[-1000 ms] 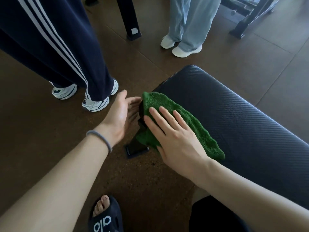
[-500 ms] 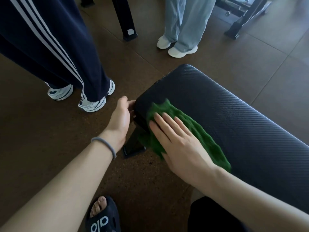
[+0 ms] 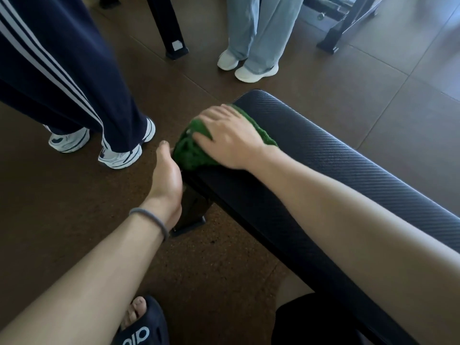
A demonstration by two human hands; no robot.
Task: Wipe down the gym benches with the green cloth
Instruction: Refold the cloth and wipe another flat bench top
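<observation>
right hand (image 3: 230,139): centre of frame, palm down, flat on the green cloth (image 3: 191,153), fingers spread toward upper left; pressing it, not clenched round it.
green cloth: bunched at the end of the bench (image 3: 348,170), centre frame; part on the top pad under the hand, part draped over the end edge.
left hand (image 3: 166,178): just left of the cloth at the bench end, thumb up; fingers go behind the pad edge + out of sight, so can't tell if it grips anything. thumb side touching or nearly touching the cloth.
bench: black ribbed pad running from centre to lower right; black foot (image 3: 189,224) on the floor under the end.
wrist: grey hair tie (image 3: 149,217) on the left wrist.
floor (image 3: 62,220): brown, speckled, w/ tile seams at upper right.
lower edge: dark slide sandal (image 3: 142,329) w/ white letters, toes showing.
others: upper left, navy trousers (image 3: 62,70) w/ white stripes + white trainers; top centre, light blue trousers (image 3: 261,28) + white shoes.
top of frame: black equipment leg (image 3: 171,31) at centre-left.
</observation>
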